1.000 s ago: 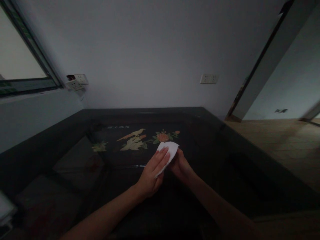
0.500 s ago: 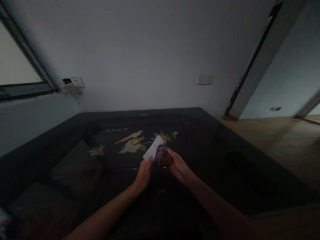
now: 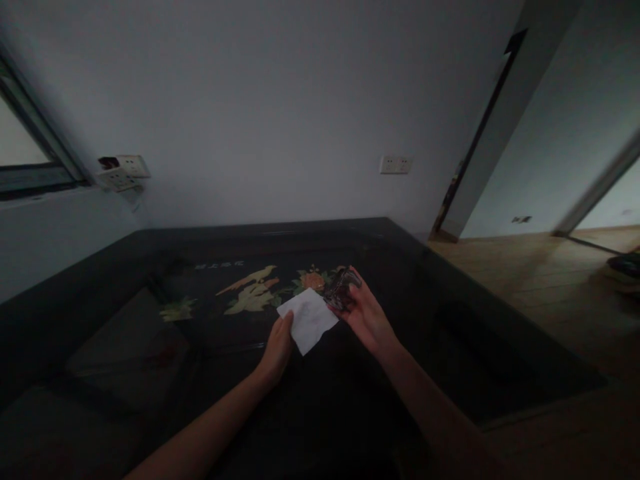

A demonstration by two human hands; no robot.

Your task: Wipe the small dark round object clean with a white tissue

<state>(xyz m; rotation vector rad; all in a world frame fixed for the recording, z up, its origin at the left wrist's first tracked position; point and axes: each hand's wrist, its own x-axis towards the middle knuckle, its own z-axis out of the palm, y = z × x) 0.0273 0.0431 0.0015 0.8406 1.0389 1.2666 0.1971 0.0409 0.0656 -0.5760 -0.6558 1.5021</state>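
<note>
Held at its edge by my left hand [image 3: 278, 347], a white tissue [image 3: 307, 321] is spread out flat above the dark table. My right hand [image 3: 369, 317] grips a small, shiny, see-through cup-like object [image 3: 341, 291], its exact kind too dark to make out. Fingers show behind it. The object is tilted and sits just right of the tissue's upper corner; whether the two touch I cannot tell.
The glossy dark table [image 3: 430, 307] bears a bird-and-flower picture [image 3: 255, 293] and stands against a pale wall. Wall sockets [image 3: 396, 165] are above its far edge, with a power strip [image 3: 117, 179] at the left. Wooden floor [image 3: 500, 267] lies to the right.
The tissue was a narrow folded strip against the cup-like object and is now opened wider. My right hand has moved up and right with the object, turning it. The view has shifted slightly right.
</note>
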